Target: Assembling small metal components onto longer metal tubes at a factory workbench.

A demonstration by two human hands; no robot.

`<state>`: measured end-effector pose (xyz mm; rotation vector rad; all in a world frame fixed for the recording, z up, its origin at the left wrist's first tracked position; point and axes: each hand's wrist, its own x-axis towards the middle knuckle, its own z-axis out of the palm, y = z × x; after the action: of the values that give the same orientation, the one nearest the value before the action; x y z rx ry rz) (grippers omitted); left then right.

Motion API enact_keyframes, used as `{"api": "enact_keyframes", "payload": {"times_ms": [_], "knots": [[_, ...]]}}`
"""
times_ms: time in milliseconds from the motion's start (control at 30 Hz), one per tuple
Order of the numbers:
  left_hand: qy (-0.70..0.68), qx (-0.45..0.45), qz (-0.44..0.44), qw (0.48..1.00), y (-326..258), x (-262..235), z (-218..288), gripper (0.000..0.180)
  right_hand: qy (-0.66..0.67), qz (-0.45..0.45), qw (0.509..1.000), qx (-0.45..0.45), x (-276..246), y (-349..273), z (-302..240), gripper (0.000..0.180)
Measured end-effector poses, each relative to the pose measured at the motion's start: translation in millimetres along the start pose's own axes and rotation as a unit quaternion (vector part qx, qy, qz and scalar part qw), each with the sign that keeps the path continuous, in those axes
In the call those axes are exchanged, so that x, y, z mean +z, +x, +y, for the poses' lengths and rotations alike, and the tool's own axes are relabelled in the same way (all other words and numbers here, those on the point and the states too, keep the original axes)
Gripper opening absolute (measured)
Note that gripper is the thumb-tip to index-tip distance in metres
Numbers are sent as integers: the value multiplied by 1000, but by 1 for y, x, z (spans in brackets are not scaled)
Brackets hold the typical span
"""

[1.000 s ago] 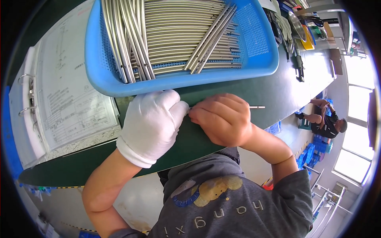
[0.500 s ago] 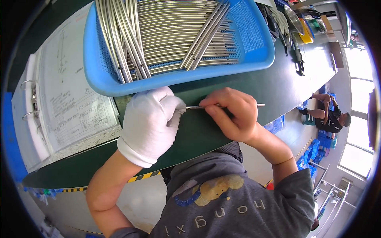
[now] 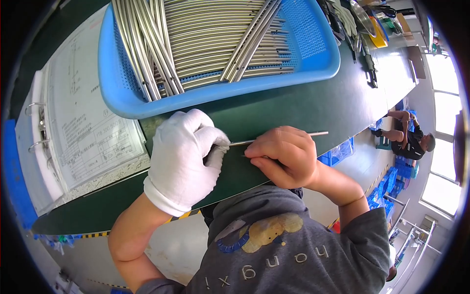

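My left hand [image 3: 183,159], in a white glove, pinches one end of a thin metal rod [image 3: 319,134] between thumb and fingers. The rod runs level to the right, and its far end shows beyond my right hand. My bare right hand [image 3: 286,156] lies over the middle of the rod, hiding that stretch. Its thumb and forefinger are pinched together just below the rod; what they hold, if anything, is too small to make out. Just beyond both hands stands a blue plastic basket [image 3: 220,94] with many metal tubes [image 3: 210,44], some laid slantwise across the rest.
An opened ring binder [image 3: 93,127] with printed sheets lies at the left on the green table [image 3: 235,183]. Hand tools [image 3: 368,68] and a glove [image 3: 345,22] lie at the far right. Beyond the table a person [image 3: 413,142] sits near stacked blue bins [image 3: 384,188].
My right hand has moved slightly down toward me, its fingertips now below the rod. More of the rod shows on both sides of it. My left hand keeps its grip.
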<state>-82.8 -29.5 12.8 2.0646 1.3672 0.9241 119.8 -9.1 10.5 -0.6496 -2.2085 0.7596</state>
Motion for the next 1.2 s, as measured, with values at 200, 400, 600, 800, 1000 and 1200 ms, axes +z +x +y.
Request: {"api": "enact_keyframes", "payload": {"times_ms": [200, 400, 600, 800, 1000, 1200], "knots": [[16, -3, -6, 1000, -2, -2, 4, 13, 16, -7, 1000, -13, 2, -4, -2, 16], [34, -24, -25, 999, -2, -2, 6, 11, 33, -6, 996, 79, 3, 12, -6, 11], [37, -56, -45, 997, -4, -5, 9, 10, 43, -4, 994, 102, 11, 14, -3, 8], [27, -51, -53, 997, -4, -5, 8, 11, 9, -8, 998, 67, 11, 10, -2, 9], [34, -48, -43, 997, -5, -4, 9, 10, -6, -8, 1000, 16, 12, 7, 0, 12], [48, -43, -35, 997, -5, -2, 8, 10, -67, -15, 997, -23, 15, 8, 0, 17]]}}
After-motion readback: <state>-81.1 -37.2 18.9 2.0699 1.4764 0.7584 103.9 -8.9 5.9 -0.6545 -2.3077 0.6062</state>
